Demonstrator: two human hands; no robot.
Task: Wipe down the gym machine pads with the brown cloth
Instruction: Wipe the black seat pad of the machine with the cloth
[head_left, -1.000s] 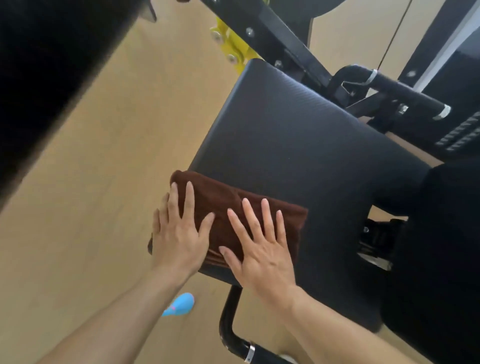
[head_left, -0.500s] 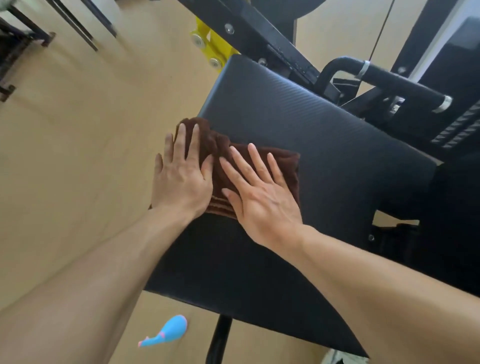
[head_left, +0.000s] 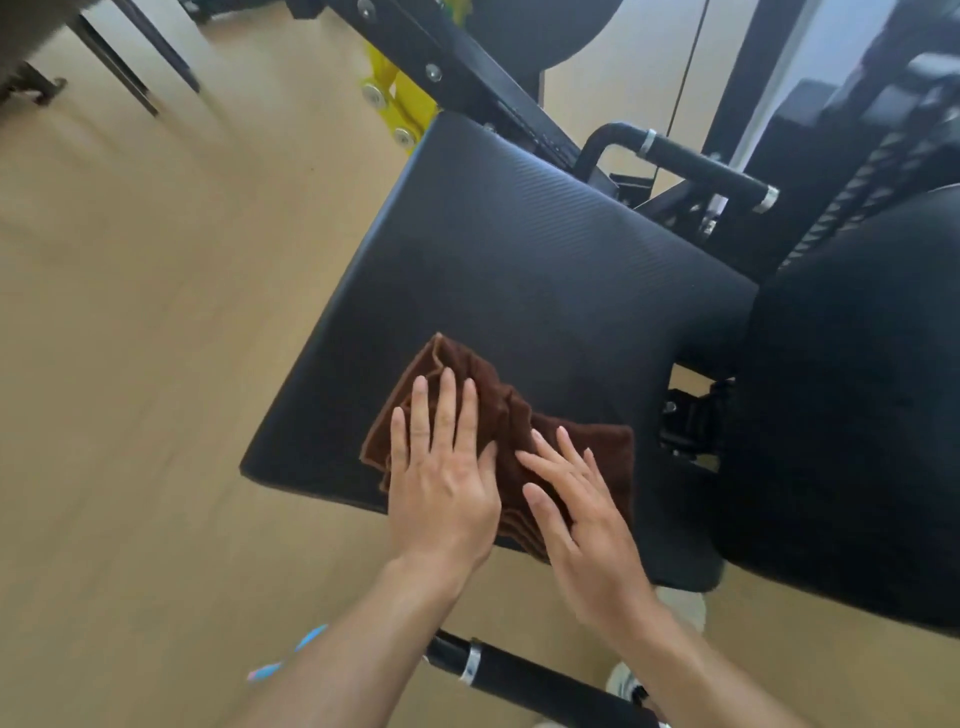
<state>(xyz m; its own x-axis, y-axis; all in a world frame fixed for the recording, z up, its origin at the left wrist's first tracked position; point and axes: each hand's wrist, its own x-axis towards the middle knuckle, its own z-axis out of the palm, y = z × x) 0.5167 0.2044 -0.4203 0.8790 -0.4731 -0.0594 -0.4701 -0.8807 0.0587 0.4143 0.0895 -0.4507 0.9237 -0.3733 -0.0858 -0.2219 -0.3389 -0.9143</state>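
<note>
A folded brown cloth (head_left: 470, 382) lies on the near part of the black seat pad (head_left: 519, 260) of the gym machine. My left hand (head_left: 441, 478) presses flat on the cloth's left half with straight fingers. My right hand (head_left: 576, 512) presses flat on its right half, fingers spread. Both palms cover much of the cloth, and its near edge reaches the pad's front edge. A second black pad (head_left: 852, 415) stands to the right of the seat.
A black handle bar (head_left: 696, 166) sticks out behind the seat, and another bar (head_left: 524, 680) runs below my wrists. The black frame with a yellow bracket (head_left: 400, 109) rises at the back. Tan floor (head_left: 130, 338) lies to the left, with a blue object (head_left: 291, 654) behind my left forearm.
Both hands slid the cloth back from the pad's far left part toward its near edge. The cloth has bunched up between my hands.
</note>
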